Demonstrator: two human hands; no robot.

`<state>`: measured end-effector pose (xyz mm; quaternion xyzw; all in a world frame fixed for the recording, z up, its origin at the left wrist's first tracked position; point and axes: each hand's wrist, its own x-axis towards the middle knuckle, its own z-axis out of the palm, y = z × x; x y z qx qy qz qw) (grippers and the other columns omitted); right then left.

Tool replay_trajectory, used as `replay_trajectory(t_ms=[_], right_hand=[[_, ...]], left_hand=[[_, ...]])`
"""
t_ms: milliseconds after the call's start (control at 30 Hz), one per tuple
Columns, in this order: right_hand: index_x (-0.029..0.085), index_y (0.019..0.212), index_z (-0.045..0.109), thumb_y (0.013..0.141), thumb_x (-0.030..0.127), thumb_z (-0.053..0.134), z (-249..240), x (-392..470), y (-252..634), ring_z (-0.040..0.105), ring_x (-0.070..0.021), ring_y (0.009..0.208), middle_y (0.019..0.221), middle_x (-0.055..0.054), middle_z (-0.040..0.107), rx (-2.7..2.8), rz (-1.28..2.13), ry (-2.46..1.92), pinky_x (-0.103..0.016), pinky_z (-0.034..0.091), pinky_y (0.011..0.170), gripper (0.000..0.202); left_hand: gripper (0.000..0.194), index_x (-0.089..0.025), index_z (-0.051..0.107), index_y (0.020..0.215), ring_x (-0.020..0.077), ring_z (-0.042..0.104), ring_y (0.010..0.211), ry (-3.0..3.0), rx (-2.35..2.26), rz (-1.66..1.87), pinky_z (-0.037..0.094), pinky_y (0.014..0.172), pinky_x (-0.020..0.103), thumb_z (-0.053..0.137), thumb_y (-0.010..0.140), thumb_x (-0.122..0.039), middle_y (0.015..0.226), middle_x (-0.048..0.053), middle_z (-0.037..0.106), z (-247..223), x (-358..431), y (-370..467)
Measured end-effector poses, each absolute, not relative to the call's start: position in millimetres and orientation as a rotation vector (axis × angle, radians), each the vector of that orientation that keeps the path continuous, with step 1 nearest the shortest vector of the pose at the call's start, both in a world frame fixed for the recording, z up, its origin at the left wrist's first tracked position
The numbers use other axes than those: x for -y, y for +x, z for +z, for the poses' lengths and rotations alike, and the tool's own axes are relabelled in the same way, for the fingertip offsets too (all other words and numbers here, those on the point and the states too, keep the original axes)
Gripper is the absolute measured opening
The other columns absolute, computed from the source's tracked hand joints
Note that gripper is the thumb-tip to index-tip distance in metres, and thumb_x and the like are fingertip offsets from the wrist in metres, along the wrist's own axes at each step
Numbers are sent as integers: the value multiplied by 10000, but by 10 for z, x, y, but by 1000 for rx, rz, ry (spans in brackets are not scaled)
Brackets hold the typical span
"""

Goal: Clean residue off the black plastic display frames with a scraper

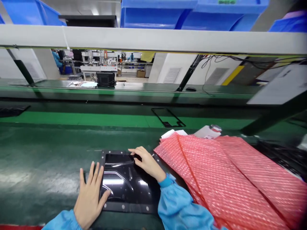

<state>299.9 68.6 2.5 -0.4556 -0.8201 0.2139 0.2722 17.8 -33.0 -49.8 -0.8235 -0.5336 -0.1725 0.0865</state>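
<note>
A flat black rectangular panel (120, 188) lies on the green work surface, its glossy middle catching light streaks and its dark border dotted with small pale round spots. Along the panel's left edge rests my left hand (89, 193), fingers spread and thumb reaching over the border. My right hand (148, 162) is over the far edge of the panel, index finger stretched out and thumb a little apart from it, with nothing visible between them. Its sleeve covers part of the panel's right side.
Pink bubble-wrap bags (230, 179) are piled to the right, close to my right forearm. Behind them is a white bottle with a metal cap (208, 131). A thin black frame (168, 117) lies on the bright green strip. Blue bins (158, 16) sit on the overhead shelf (144, 40).
</note>
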Motion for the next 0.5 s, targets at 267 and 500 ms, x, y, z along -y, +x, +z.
replay_trajectory(t_ms=[267, 500], right_hand=[[239, 1267, 577, 804, 177, 614, 447, -730, 3119, 583, -176, 899, 1013, -33, 626, 2136, 862, -1174, -331, 476, 851, 469], [293, 1271, 580, 919, 372, 531, 1167, -392, 3151, 621, -186, 845, 1029, -51, 625, 2007, 520, -1147, -322, 518, 795, 364]], left_hand=[[653, -275, 107, 1529, 364, 8, 1461, -2673, 1660, -773, 205, 1106, 678, 423, 961, -336, 1590, 110, 74, -426, 341, 181], [521, -274, 317, 1469, 272, 421, 1353, -2715, 2046, -1792, 424, 1086, 439, 395, 975, -417, 1460, 91, 449, -302, 291, 427]])
